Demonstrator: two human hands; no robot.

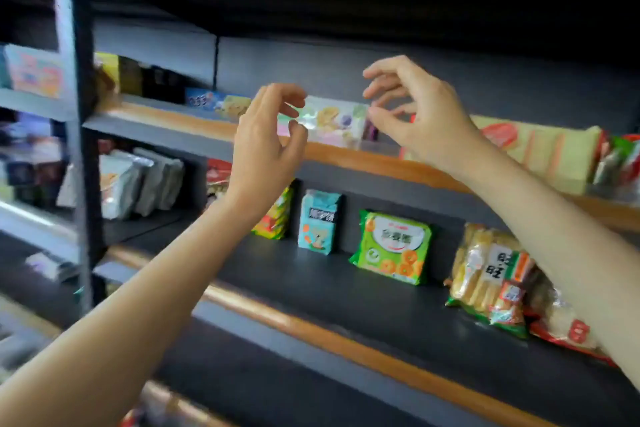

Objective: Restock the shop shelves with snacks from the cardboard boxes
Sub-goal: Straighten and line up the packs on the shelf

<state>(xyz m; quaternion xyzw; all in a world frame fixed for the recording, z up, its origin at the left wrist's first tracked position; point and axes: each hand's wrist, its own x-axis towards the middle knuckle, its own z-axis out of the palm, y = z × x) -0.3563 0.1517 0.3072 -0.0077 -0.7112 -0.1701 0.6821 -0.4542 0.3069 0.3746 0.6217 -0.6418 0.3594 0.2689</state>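
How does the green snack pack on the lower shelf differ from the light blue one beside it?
The green snack pack is wider and leans back with orange rings printed on it; the light blue pack is narrower, taller in shape and stands nearly upright. The green one sits further right. Both rest on the same dark lower shelf, untouched by either hand.

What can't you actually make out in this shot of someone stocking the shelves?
All in the head view:
- Whether the left hand or right hand touches the pastel packet: motion blur.
- The packet's left end: behind the left hand's fingers.
- Printing on the green bag and blue bag: too small, blurred.
- The yellow bag: mostly behind the left wrist.
- Cardboard boxes: none in frame.
- Top shelf goods: cut off by the upper edge.
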